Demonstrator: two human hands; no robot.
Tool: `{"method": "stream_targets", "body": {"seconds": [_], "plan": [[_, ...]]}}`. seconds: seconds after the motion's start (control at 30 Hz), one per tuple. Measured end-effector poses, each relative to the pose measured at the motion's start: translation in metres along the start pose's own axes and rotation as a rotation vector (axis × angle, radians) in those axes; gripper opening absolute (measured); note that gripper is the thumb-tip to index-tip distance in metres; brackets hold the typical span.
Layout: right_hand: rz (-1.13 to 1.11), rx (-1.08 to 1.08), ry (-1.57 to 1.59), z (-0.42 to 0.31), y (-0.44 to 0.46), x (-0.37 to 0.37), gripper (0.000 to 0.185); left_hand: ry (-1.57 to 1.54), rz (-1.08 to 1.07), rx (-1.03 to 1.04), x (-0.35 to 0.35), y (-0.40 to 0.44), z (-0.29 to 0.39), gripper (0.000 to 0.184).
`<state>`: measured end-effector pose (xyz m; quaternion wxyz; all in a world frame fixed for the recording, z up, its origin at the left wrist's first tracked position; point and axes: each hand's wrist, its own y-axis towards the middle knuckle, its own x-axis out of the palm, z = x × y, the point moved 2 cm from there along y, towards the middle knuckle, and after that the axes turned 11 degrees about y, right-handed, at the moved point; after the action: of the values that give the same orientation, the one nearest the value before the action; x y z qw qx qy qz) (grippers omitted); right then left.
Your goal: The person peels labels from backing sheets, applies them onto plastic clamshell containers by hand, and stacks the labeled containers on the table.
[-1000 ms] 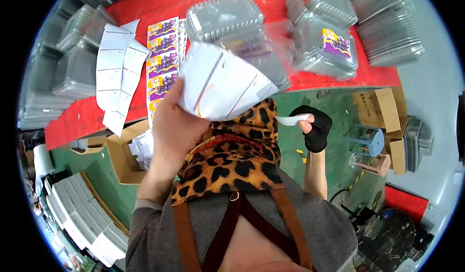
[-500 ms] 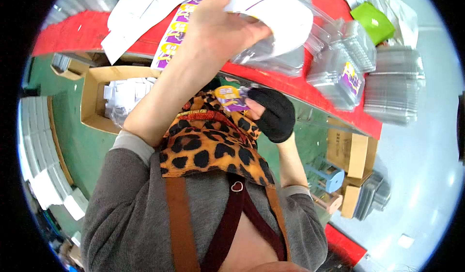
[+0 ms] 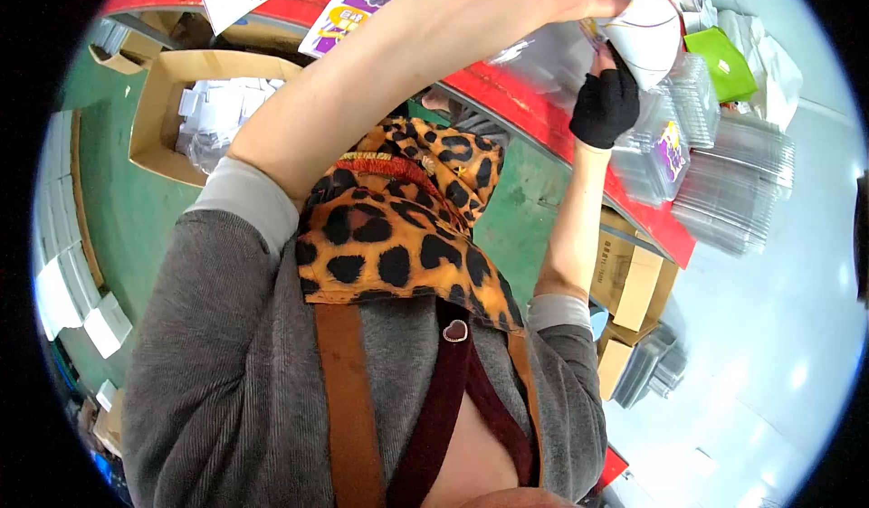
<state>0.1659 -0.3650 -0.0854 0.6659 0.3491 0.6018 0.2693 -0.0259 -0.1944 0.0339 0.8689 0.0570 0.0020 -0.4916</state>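
Note:
My left hand (image 3: 566, 0) is bare and reaches across the red table, fingers closed on a curled white-backed label sheet (image 3: 647, 33). My right hand (image 3: 608, 105) wears a black fingerless glove and is raised beside that sheet. Its fingertips are pinched together, with a thin yellow-and-purple label edge (image 3: 593, 30) showing by them; most of this label is hidden. Clear plastic (image 3: 552, 65) lies on the table just below both hands. Left of them is a purple-and-yellow printed label sheet (image 3: 362, 1), partly covered by my left forearm.
Stacks of clear plastic containers (image 3: 742, 182) stand at the table's right end, and one bears a purple label (image 3: 670, 151). Behind them lies a green bag (image 3: 724, 65). A cardboard box (image 3: 154, 132) of white pieces sits below the table at left; more cardboard boxes (image 3: 634, 282) are at right.
My right hand has risen from by the apron to the white sheet, bringing the label along. My left hand has moved right with the sheet, which is now more curled. The view has shifted.

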Motion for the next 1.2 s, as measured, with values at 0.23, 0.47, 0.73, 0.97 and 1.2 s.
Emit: {"method": "stream_targets", "body": {"seconds": [0.23, 0.47, 0.73, 0.97, 1.2], "plan": [[-0.043, -0.096, 0.01, 0.007, 0.008, 0.006, 0.034, -0.012, 0.017, -0.024, -0.002, -0.005, -0.006, 0.028], [-0.167, -0.059, 0.041, 0.017, 0.004, 0.009, 0.035, -0.031, 0.013, -0.025, -0.004, -0.007, -0.01, 0.031], [-0.301, -0.028, 0.012, 0.021, 0.003, 0.017, 0.012, -0.042, -0.002, -0.032, -0.004, -0.004, -0.012, 0.035], [-0.403, 0.085, 0.214, 0.018, 0.001, 0.025, 0.02, -0.076, -0.009, -0.053, -0.003, 0.0, -0.017, 0.038], [-0.527, 0.406, 0.505, 0.017, 0.0, 0.015, 0.035, -0.148, -0.017, -0.089, -0.001, 0.005, -0.024, 0.042]]}}
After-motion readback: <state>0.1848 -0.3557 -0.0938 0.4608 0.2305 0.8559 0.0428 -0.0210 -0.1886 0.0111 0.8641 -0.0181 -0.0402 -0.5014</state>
